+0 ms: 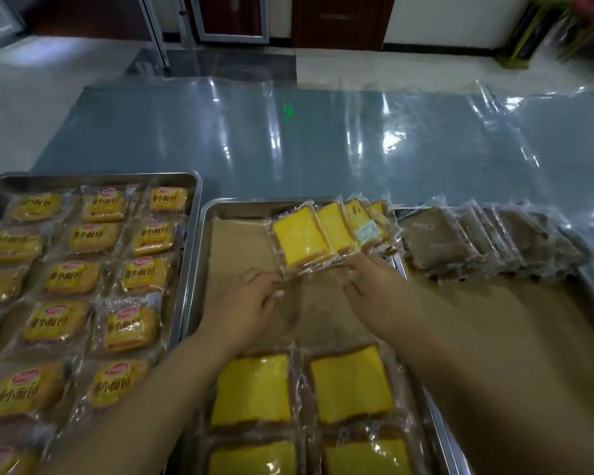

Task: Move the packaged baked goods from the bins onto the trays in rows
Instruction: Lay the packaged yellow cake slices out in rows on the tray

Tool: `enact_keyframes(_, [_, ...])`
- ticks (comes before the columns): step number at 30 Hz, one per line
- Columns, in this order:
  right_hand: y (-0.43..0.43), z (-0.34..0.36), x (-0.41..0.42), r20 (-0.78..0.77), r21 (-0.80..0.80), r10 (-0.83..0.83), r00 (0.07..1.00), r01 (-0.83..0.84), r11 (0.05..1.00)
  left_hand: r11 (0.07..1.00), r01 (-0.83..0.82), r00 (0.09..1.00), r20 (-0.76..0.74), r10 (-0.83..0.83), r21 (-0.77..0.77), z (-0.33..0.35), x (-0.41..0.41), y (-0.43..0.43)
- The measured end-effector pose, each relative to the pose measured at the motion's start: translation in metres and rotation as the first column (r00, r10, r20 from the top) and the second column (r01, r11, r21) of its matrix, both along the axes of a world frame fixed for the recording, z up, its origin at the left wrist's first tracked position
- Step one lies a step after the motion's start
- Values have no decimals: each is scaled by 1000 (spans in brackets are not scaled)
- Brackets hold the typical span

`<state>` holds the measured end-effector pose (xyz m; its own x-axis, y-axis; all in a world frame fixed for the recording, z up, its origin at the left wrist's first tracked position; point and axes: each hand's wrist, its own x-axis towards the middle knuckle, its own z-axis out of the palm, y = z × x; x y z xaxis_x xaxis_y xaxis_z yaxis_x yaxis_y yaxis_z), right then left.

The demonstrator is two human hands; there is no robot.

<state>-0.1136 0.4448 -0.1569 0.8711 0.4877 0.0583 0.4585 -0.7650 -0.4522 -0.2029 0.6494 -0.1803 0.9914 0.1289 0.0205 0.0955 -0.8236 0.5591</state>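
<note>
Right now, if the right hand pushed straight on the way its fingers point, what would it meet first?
The overlapping row of clear-wrapped yellow cake slices. The right hand points straight at it, and its fingertips seem to reach the wrappers' near edge, though depth is unclear.

**Place:** small bakery packing room or shop back room; which of the two cannot be told.

**Evidence:**
- steel trays (93,175) set side by side, two lined with brown paper (494,320)
- sealed goods laid in rows: printed bread packets (83,236), yellow cake slices (348,385), brown cake slices (436,241)
- work table under clear plastic sheeting (323,149)
- pale tiled floor (391,66)
- dark wooden door (340,18)
- metal-framed door (230,15)
</note>
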Motion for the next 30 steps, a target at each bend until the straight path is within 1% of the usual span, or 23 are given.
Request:
enact_keyframes(2, [15,3,22,69,-26,-55,996,57,998,1000,-2,1000,4,2,-4,-2,33,10])
enact_keyframes(4, [28,4,43,112,-86,-118,987,128,988,1000,-15,1000,22,14,15,-3,64,20])
enact_keyframes(7, [39,2,64,57,-240,-196,979,204,949,995,-72,997,26,70,64,-5,100,31])
enact_keyframes(9, [43,-2,70,35,-332,-226,973,225,916,992,-85,995,-46,90,90,-10,117,34])
enact_keyframes(12, [46,-10,71,86,-427,-204,975,221,877,999,9,988,-155,-1,46,-18,130,36])
enact_keyframes(15, [44,-15,70,78,-384,-219,973,232,894,994,111,974,-200,-104,25,-25,128,35])
enact_keyframes(18, [41,-16,67,28,-300,-239,971,237,924,991,121,971,-217,-104,64,-28,115,36])
enact_keyframes(19, [40,-15,66,16,-269,-240,971,236,934,989,112,969,-231,-87,95,-28,110,35])
enact_keyframes(21, [37,-11,64,-21,-168,-241,970,235,958,973,87,966,-256,-30,213,-26,98,34])
enact_keyframes(23, [33,-7,61,-67,-48,-218,974,216,975,939,52,970,-243,34,339,-24,81,33])
enact_keyframes(24, [30,-5,60,-76,-12,-193,978,192,981,924,24,974,-219,65,381,-23,71,33])
enact_keyframes(27, [21,0,54,-66,25,-82,994,84,996,899,-72,979,-141,146,433,-23,39,32])
enact_keyframes(30, [12,8,52,-142,-3,22,990,-22,1000,876,-116,968,-146,206,469,-22,16,28])
